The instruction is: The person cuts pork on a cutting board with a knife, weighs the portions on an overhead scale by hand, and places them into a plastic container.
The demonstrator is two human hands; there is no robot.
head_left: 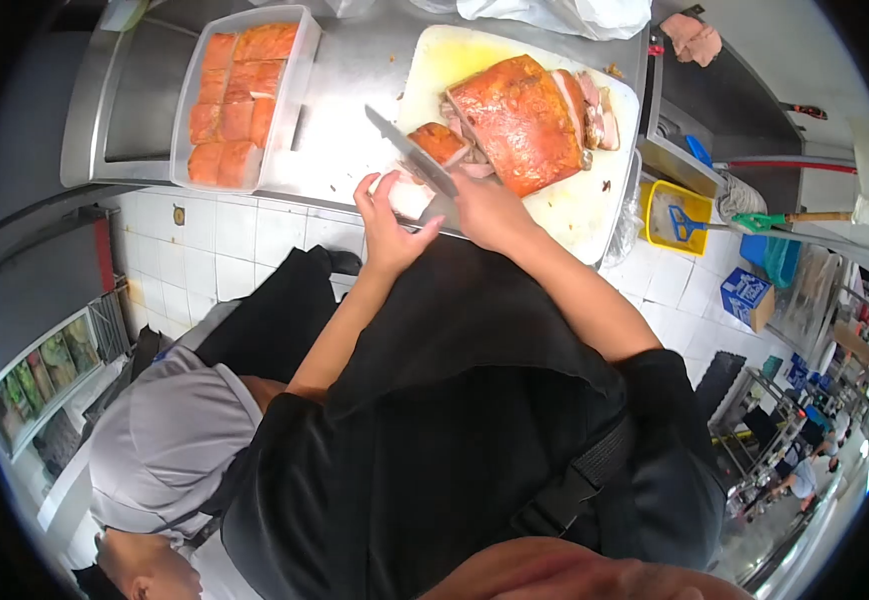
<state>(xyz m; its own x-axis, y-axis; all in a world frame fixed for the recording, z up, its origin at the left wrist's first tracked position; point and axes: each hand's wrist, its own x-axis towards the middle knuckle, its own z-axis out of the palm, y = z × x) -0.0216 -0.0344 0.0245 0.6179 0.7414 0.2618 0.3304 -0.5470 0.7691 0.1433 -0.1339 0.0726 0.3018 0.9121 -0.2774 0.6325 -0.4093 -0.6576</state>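
My right hand (493,212) is closed round the handle of a knife (411,150), whose blade points up and to the left. My left hand (387,228) grips a pale-sided piece of roast pork (413,197) between thumb and fingers, just left of the blade. Behind the knife, a smaller browned chunk (439,142) lies at the left edge of the white cutting board (555,222). A large orange-skinned slab of roast pork (518,120) rests on the board, with cut slices (600,115) at its right.
A plastic tub (181,135) with several pork blocks stands left on the steel counter (340,140). Close on my left is another person in a grey cap (170,440). A yellow basin (662,237) and blue box (747,290) are at floor level, right.
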